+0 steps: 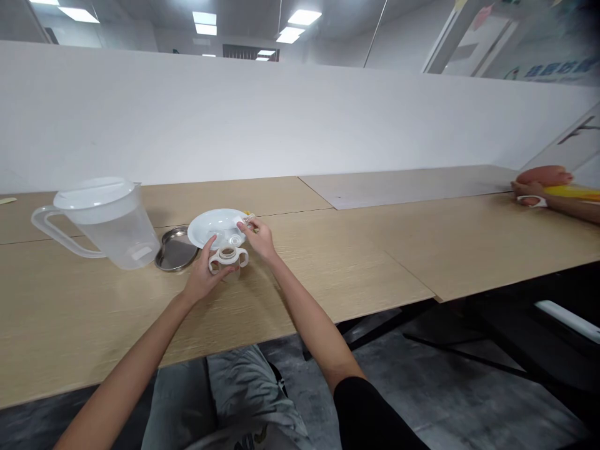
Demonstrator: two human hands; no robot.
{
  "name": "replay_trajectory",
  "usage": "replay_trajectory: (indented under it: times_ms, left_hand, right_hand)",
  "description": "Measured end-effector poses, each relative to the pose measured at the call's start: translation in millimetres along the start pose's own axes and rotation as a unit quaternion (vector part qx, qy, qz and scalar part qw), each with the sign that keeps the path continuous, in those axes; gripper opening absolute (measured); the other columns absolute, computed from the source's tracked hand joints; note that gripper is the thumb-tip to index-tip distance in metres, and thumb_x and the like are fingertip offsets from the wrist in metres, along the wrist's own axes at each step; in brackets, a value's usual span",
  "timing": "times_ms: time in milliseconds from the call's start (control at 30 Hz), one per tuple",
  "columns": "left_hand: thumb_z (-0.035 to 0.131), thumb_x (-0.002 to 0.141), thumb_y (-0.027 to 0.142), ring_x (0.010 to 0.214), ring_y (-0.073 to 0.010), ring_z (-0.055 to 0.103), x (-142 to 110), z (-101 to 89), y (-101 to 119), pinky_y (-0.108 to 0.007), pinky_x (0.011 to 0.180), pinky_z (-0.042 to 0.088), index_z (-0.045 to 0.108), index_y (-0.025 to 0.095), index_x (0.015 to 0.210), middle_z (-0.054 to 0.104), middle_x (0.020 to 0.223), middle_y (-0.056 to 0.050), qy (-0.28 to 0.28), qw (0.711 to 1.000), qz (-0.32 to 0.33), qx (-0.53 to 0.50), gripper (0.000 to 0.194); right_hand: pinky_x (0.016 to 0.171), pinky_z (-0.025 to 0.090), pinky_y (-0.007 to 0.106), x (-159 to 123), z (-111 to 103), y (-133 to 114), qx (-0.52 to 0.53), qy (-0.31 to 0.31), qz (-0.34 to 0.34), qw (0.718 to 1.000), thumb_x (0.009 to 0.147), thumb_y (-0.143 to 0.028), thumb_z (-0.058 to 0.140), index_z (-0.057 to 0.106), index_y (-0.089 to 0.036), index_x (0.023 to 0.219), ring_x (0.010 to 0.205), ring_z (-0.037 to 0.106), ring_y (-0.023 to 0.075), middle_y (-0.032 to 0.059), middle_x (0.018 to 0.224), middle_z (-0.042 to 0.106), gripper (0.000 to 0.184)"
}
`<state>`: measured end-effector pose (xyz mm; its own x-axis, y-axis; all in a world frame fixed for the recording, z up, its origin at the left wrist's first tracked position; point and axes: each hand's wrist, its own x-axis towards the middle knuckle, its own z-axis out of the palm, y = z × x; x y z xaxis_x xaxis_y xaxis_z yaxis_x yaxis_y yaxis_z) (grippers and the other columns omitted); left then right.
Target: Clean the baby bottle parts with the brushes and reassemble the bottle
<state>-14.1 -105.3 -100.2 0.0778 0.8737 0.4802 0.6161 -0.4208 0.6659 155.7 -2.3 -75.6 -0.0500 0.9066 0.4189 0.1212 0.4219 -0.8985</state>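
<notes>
Two hands at a table: left hand partly closed around a two-handled clear bottle, its top uncapped, right hand pinching a small clear part over a white plate

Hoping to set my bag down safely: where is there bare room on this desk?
Bare pale-wood tabletop runs right of the right hand toward another person's hand. Crowded left: clear plastic lidded jug, curved steel tray, round white plate.
</notes>
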Motion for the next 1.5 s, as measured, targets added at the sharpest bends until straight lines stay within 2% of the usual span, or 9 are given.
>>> replay_trajectory:
  times_ms: [100, 200, 300, 533, 767, 900, 1067, 1167, 1500]
  left_hand:
    - [0.068, 0.076, 0.052, 0.106, -0.0253, 0.064, -0.2, 0.6, -1.9, -0.040, 0.096, 0.046, 0.023, 0.016, 0.147, 0.067, 0.118, -0.013, 0.000, 1.000, 0.003, -0.005, 0.091]
    - [0.068, 0.076, 0.052, 0.106, -0.0254, 0.064, -0.2, 1.0, -2.9, -0.041, 0.096, 0.046, 0.022, 0.017, 0.148, 0.068, 0.117, -0.013, -0.001, 1.000, 0.002, -0.008, 0.092]
    - [0.068, 0.076, 0.052, 0.106, -0.0256, 0.064, -0.1, 0.9, -2.6, -0.041, 0.095, 0.047, 0.023, 0.017, 0.147, 0.068, 0.117, -0.013, -0.001, 1.000, 0.004, -0.006, 0.091]
    - [0.067, 0.077, 0.052, 0.104, -0.0259, 0.065, -0.8, 0.4, 0.1, -0.041, 0.093, 0.048, 0.024, 0.016, 0.146, 0.066, 0.120, -0.014, 0.001, 1.000, 0.009, 0.001, 0.089]
    - [0.066, 0.077, 0.052, 0.111, -0.0273, 0.062, -1.6, 0.4, 0.6, -0.042, 0.096, 0.046, 0.028, 0.016, 0.145, 0.065, 0.122, -0.015, 0.010, 0.999, 0.019, 0.026, 0.085]
    - [0.066, 0.077, 0.052, 0.109, -0.0266, 0.063, -1.4, 0.4, 1.1, -0.041, 0.095, 0.047, 0.028, 0.015, 0.144, 0.066, 0.120, -0.014, 0.010, 0.999, 0.021, 0.026, 0.085]
    - [0.065, 0.078, 0.052, 0.110, -0.0276, 0.063, -1.4, 0.6, 2.2, -0.043, 0.095, 0.048, 0.030, 0.016, 0.144, 0.065, 0.122, -0.014, 0.010, 0.999, 0.027, 0.035, 0.082]
    - [0.064, 0.079, 0.051, 0.110, -0.0275, 0.062, -1.8, 1.0, 0.6, -0.043, 0.094, 0.048, 0.032, 0.016, 0.143, 0.064, 0.123, -0.015, 0.013, 0.998, 0.042, 0.041, 0.079]
    - [0.066, 0.079, 0.047, 0.120, -0.0284, 0.056, -0.5, 0.8, -2.4, -0.045, 0.101, 0.045, 0.032, 0.017, 0.143, 0.057, 0.132, -0.016, 0.023, 0.996, 0.085, 0.023, 0.078]
  right_hand:
    - [0.073, 0.047, 0.027, 2.4, -0.1, -1.6, 0.127, 0.012, 0.023, 0.992, 0.069, -0.056, 0.068, 0.068, -0.017, 0.088, 0.074, 0.058, 0.0144, 0.0027, 0.086, 0.068, 0.044]
    - [0.069, 0.048, 0.026, 3.6, -2.6, -6.2, 0.182, 0.036, 0.041, 0.982, 0.064, -0.061, 0.070, 0.066, -0.017, 0.078, 0.072, 0.059, 0.0146, 0.0029, 0.078, 0.067, 0.046]
    - [0.061, 0.045, 0.025, 2.9, -6.7, -11.2, 0.164, 0.038, 0.047, 0.985, 0.069, -0.067, 0.063, 0.059, -0.018, 0.065, 0.060, 0.054, 0.0123, 0.0005, 0.062, 0.061, 0.049]
    - [0.054, 0.041, 0.026, -4.6, -9.9, -13.1, 0.102, -0.069, 0.045, 0.991, 0.076, -0.067, 0.056, 0.057, -0.019, 0.060, 0.050, 0.049, 0.0132, -0.0006, 0.046, 0.056, 0.051]
    - [0.060, 0.038, 0.026, -8.7, -9.7, -14.2, -0.003, -0.085, -0.004, 0.996, 0.082, -0.063, 0.049, 0.052, -0.021, 0.062, 0.057, 0.051, 0.0131, -0.0037, 0.052, 0.054, 0.047]
    - [0.060, 0.034, 0.026, -7.6, -8.6, -12.1, -0.060, -0.092, -0.032, 0.993, 0.086, -0.062, 0.044, 0.052, -0.021, 0.065, 0.056, 0.046, 0.0124, -0.0051, 0.053, 0.047, 0.046]
    - [0.079, 0.036, 0.030, -10.2, -0.4, -6.5, -0.178, -0.101, -0.082, 0.975, 0.093, -0.051, 0.042, 0.054, -0.020, 0.072, 0.074, 0.052, 0.0150, -0.0031, 0.066, 0.053, 0.039]
    - [0.094, 0.031, 0.036, -14.0, 5.8, -4.7, -0.216, -0.117, -0.099, 0.964, 0.095, -0.046, 0.042, 0.056, -0.021, 0.079, 0.087, 0.055, 0.0169, -0.0017, 0.075, 0.058, 0.033]
    - [0.107, 0.020, 0.050, -15.0, 8.3, -5.4, -0.174, -0.169, -0.066, 0.968, 0.098, -0.039, 0.034, 0.055, -0.022, 0.085, 0.099, 0.056, 0.0191, 0.0013, 0.090, 0.065, 0.030]
